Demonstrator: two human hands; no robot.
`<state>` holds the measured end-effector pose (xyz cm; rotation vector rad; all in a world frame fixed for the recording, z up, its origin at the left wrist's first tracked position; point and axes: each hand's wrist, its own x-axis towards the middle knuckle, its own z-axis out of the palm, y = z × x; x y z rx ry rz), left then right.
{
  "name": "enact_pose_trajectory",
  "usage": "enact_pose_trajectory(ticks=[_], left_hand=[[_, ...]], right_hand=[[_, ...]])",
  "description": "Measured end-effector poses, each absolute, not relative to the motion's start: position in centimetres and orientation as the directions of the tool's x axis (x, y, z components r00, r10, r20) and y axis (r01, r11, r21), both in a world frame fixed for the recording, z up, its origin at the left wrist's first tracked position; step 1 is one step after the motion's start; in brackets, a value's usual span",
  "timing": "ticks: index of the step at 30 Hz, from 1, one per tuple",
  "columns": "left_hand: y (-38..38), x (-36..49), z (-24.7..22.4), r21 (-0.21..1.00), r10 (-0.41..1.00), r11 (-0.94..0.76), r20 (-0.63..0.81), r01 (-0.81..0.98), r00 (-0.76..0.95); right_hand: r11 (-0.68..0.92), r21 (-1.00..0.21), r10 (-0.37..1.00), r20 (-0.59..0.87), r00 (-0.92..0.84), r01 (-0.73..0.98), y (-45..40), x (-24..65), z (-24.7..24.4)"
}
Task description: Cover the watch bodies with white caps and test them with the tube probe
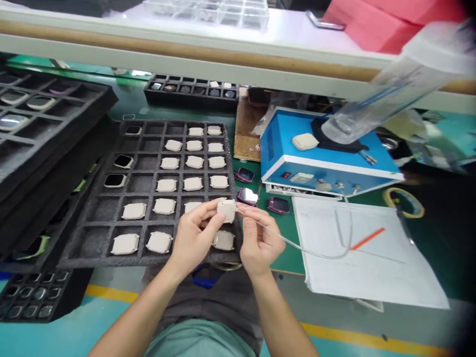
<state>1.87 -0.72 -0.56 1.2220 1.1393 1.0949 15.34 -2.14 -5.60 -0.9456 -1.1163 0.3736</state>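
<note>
Over the right side of a grey foam tray, my left hand (194,239) pinches a cream smartwatch case (226,211) between thumb and fingers. My right hand (260,240) is closed on the end of a thin pale cable (310,254), at the case's right edge. Whether the tip touches or enters the case is too small to tell. From there the cable curves right and up to the front of a blue box-shaped machine (327,173). Below the hands, another cream case (223,241) lies in the foam tray (104,237).
Stacked foam trays (55,168) with watches rise on the left. Purple watch cases (278,205) lie right of the tray. White paper sheets (372,277) hold an orange-red strip (368,239). A tilted clear cylinder (386,94) stands on the machine, under a shelf edge (223,54).
</note>
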Motion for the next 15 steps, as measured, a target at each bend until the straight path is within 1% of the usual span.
enact_pose_trajectory(ticks=[8, 12, 15], left_hand=[[-0.83, 2.01, -0.87, 0.997, 0.997, -0.043, 0.038, 0.07, 0.074], [-0.94, 2.01, -0.94, 0.994, 0.996, -0.061, 0.054, 0.091, 0.076], [-0.96, 1.99, -0.98, 0.994, 0.996, -0.061, 0.054, 0.092, 0.077]], right_hand=[[0.591, -0.787, 0.682, 0.604, 0.411, 0.176, -2.02, 15.43, -5.45], [0.582, -0.786, 0.678, 0.611, 0.408, 0.209, -1.99, 15.48, -5.24], [0.591, -0.783, 0.679, 0.613, 0.404, 0.195, -1.97, 15.49, -5.16]])
